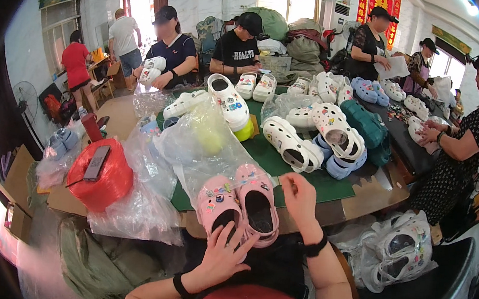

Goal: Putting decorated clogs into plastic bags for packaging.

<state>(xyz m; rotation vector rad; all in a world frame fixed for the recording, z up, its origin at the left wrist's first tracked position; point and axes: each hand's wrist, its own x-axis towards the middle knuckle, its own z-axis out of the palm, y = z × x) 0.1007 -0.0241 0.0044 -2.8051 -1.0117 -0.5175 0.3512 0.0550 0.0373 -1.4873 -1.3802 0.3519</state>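
A pair of pink clogs (257,209) with colourful charms lies at the near table edge, toes away from me. My left hand (221,254) has its fingers over the heel openings, with the thumb lower, by the heels. Just right of the clogs, my right hand (299,197) is raised with bent fingers pinched together, at what looks like the edge of a clear plastic bag (185,144). That bag spreads behind and left of the clogs, its film meeting their toes. Fine detail of the film at my right fingertips is hard to make out.
White clogs (286,142) and blue clogs (338,168) crowd the green mat (267,158). A red twine roll (101,174) carries a phone (96,163) at left. Bagged white clogs (400,251) rest on a black seat (428,289). Several people work around the tables.
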